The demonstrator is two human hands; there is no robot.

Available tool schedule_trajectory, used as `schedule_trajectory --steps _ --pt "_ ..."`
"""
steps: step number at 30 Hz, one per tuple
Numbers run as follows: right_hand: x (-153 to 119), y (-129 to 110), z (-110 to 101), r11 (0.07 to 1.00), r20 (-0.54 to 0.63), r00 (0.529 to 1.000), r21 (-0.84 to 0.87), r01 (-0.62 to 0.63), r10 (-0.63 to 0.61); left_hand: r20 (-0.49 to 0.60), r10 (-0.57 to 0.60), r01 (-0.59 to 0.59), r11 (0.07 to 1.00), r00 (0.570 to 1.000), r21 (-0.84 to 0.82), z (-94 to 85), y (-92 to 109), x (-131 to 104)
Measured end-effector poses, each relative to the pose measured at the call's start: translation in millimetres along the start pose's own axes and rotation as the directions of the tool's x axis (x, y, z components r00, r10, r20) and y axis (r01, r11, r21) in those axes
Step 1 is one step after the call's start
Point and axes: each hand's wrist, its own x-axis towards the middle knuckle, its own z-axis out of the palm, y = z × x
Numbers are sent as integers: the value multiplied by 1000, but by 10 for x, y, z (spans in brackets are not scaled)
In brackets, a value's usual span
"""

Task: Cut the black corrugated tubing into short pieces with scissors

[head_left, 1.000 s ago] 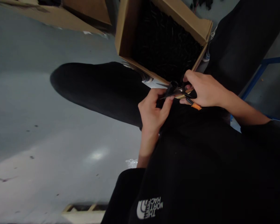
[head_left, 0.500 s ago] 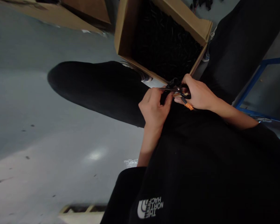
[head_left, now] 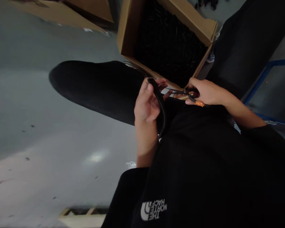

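A length of black ribbed tube (head_left: 162, 109) curves down from the fingers of my left hand (head_left: 147, 103), which grips it near its upper end with the palm turned partly up. Dark scissors (head_left: 180, 92) sit in my right hand (head_left: 209, 91), with its fingers at the handles and the blades pointing left towards my left hand. The blades look slightly parted and do not touch the tube. Orange tape (head_left: 199, 103) is wrapped around a handle of the scissors. Both hands are over my lap, just below the near edge of a cardboard box (head_left: 125, 34).
Many short black pieces (head_left: 166, 41) fill the box between my legs. Another cardboard box (head_left: 85, 15) lies at the upper left. A blue frame (head_left: 258, 84) stands at the right. Small dark scraps (head_left: 28, 158) dot the grey floor, and a pale wooden piece (head_left: 85, 218) lies at the bottom.
My left hand has moved left, away from the scissors, and turned so the tube shows. My right hand has shifted slightly right with the scissors.
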Motion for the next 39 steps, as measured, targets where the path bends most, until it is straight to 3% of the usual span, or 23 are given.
schedule_trajectory --steps 7,11,17,21,24,27,32,36,39 --pt "60 -156 -45 996 3 1000 -82 -25 26 73 -65 66 998 995 -10 130 -47 25" --pt "64 -110 -43 996 -33 998 -72 -46 44 98 -114 125 986 989 -112 148 -35 13" --pt "69 16 7 999 -61 998 -25 -31 30 231 -180 186 983 956 0 61 17 -57" --pt "43 22 -8 999 14 999 -10 52 -52 312 -165 149 986 936 72 83 40 -87" --pt "18 -23 -39 984 2 985 -32 173 -173 364 -141 76 979 920 187 158 77 -142" --pt "2 -93 -62 976 -48 976 -66 209 -212 289 -53 -32 959 956 282 241 150 -235" --pt "-38 -175 -72 995 -90 994 -81 50 -58 144 96 -144 918 985 370 292 257 -336" --pt "-92 -126 -47 996 -108 994 -89 14 -24 122 130 -171 880 984 444 233 264 -358" --pt "-113 -59 12 998 -111 993 -46 35 -40 96 122 -155 792 988 591 216 243 -385"
